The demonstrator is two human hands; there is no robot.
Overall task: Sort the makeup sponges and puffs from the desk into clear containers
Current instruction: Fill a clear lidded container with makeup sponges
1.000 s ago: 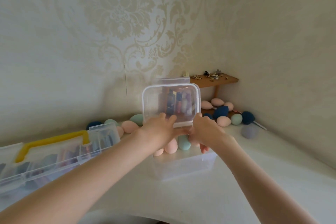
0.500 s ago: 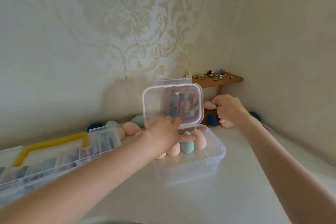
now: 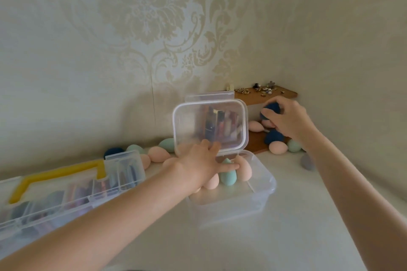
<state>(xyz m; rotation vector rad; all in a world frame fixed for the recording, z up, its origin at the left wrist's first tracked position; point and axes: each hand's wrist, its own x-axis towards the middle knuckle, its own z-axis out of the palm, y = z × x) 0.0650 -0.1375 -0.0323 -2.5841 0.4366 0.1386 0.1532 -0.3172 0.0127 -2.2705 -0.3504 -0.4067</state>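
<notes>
A clear container (image 3: 259,202) stands on the white desk (image 3: 286,237) with peach and teal egg-shaped sponges (image 3: 229,177) inside. Its clear lid (image 3: 209,125) stands upright at the back, and my left hand (image 3: 202,165) holds the lid's lower edge, thumb over the sponges. My right hand (image 3: 286,120) is at the back right corner, shut on a dark blue sponge (image 3: 272,109) and a peach one beneath it. More loose sponges lie there: dark blue (image 3: 274,136), peach (image 3: 278,147), green (image 3: 294,145), grey (image 3: 307,161). Another row of sponges (image 3: 157,154) lies along the wall.
A long clear organiser with a yellow handle (image 3: 57,175) lies at the left, filled with cosmetics. A small wooden corner shelf (image 3: 251,94) carries small trinkets. Walls close in the desk at the back and right.
My right hand left the container, reached to the back right corner and closed on a dark blue sponge. My left hand kept the lid raised.
</notes>
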